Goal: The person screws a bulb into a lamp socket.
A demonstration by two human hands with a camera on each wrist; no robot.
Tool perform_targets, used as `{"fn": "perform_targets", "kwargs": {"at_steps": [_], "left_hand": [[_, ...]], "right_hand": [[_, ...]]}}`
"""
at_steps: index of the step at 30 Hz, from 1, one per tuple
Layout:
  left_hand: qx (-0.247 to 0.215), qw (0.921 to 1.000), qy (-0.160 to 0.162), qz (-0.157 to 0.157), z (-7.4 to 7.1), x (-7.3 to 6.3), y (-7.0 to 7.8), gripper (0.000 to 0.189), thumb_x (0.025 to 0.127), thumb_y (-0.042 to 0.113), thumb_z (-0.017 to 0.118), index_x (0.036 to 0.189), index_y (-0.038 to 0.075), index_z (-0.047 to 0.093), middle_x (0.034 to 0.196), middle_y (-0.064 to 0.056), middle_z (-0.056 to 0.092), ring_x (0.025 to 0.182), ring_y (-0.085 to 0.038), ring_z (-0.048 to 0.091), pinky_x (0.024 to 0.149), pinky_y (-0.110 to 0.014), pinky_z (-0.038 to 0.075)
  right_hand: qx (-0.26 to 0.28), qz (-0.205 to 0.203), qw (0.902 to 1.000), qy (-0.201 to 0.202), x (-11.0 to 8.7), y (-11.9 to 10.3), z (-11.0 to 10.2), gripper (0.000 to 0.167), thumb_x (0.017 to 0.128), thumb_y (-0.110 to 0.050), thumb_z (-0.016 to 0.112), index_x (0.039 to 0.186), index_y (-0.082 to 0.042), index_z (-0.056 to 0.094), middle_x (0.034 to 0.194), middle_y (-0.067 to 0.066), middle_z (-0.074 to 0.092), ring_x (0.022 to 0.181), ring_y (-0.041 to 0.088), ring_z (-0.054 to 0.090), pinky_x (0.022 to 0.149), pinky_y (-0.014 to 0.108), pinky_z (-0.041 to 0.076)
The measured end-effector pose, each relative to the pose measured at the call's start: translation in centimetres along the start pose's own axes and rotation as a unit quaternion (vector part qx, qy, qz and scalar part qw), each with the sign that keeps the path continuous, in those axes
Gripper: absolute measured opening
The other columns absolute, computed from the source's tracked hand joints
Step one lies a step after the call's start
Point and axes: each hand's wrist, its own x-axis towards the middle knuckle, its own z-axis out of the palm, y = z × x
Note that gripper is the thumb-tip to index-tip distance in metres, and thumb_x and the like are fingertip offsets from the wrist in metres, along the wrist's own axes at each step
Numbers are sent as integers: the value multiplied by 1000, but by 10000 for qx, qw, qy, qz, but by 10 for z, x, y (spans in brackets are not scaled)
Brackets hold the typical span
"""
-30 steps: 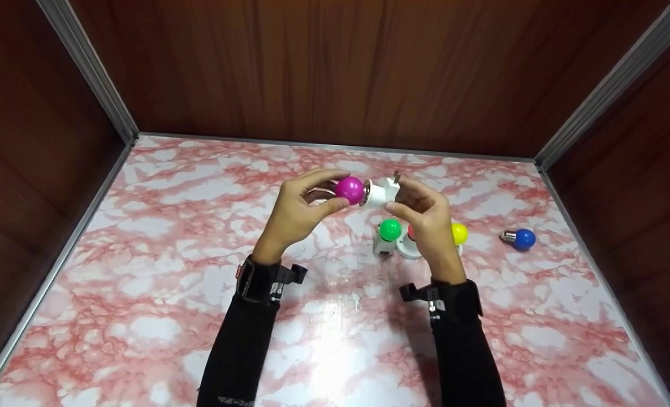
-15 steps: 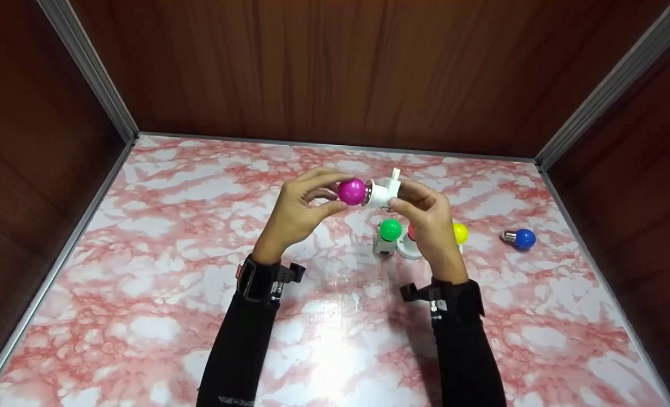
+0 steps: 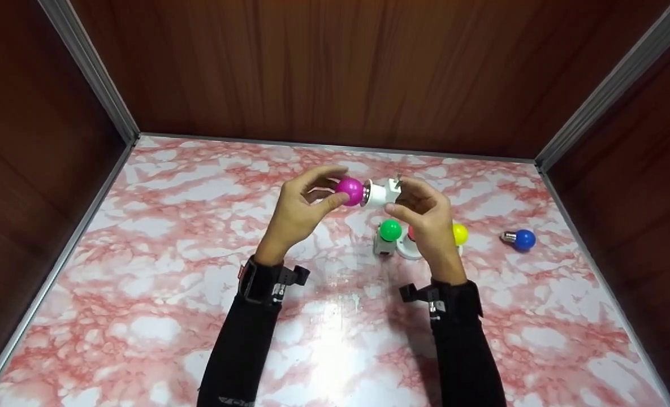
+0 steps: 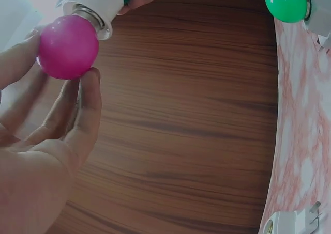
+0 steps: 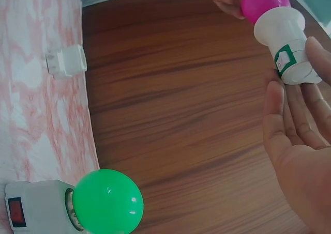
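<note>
We count four bulbs in plain view. The fingers of the left hand (image 3: 301, 206) pinch one magenta bulb (image 3: 353, 187), its metal base (image 4: 90, 17) at the mouth of one white socket (image 3: 378, 195) above the table (image 3: 154, 330); the right hand's (image 3: 431, 212) fingers pinch that socket. We see one green bulb (image 3: 390, 230) in a switched holder (image 5: 39, 205), one yellow bulb (image 3: 460, 233), one blue bulb (image 3: 525, 239) lying loose, and one mostly hidden red object (image 3: 411, 231).

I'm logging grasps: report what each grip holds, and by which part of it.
The left grip holds the magenta bulb by its round globe; the right grip holds the white socket by the end away from the bulb.
</note>
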Motion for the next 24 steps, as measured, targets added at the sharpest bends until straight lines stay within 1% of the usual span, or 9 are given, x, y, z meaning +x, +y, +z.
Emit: {"fn": "perform_targets", "kwargs": {"at_steps": [3,7,10,13,17,19,24], "left_hand": [[6,9999,4,-155,-1,0,1,42,91,2,81,131,-6,70,130,-24,72,110,-23,73,101,-31,64],[272,9991,-56,-314,-2,0,1,39,92,7,81,129,-1,73,128,-19,75,109,-25,75,100,-36,65],[366,9986,-125,-350,-3,0,0,39,92,9,82,129,1,74,126,-18,77,109,-26,76,99,-37,65],[294,9989,-186,-318,-4,0,-1,40,91,7,83,129,0,73,126,-19,77,109,-26,76,97,-33,65],[238,9992,-234,-204,-5,0,-3,42,89,4,83,130,-2,73,128,-20,76,110,-25,75,98,-30,65],[212,9994,-255,-131,-5,0,-3,44,89,3,84,130,-3,72,129,-21,75,111,-24,74,99,-30,65],[141,9993,-327,115,-5,0,-4,45,88,0,83,131,-6,71,131,-24,74,115,-26,73,100,-32,64]], "right_hand": [[-47,-88,9999,-66,0,0,-1,44,84,16,74,118,-12,75,106,-6,80,93,10,72,88,22,63],[-140,-119,9998,-111,-1,0,-1,43,85,15,75,118,-14,75,106,-6,80,94,11,73,88,23,63],[-159,-88,9998,-97,-1,-1,-1,41,86,12,77,120,-11,75,106,-5,80,93,12,73,87,23,64],[-116,17,9999,-82,0,0,0,39,88,10,76,124,-3,74,106,-4,80,93,13,74,87,23,64],[-71,254,9997,-16,1,2,1,41,91,9,72,132,8,69,107,-2,81,94,13,76,88,25,64],[-64,375,9993,20,2,2,1,41,92,8,71,133,11,67,107,-1,81,94,13,76,88,26,64],[181,703,9974,42,3,2,2,38,94,8,67,131,14,67,105,0,81,91,14,74,85,26,63]]}}
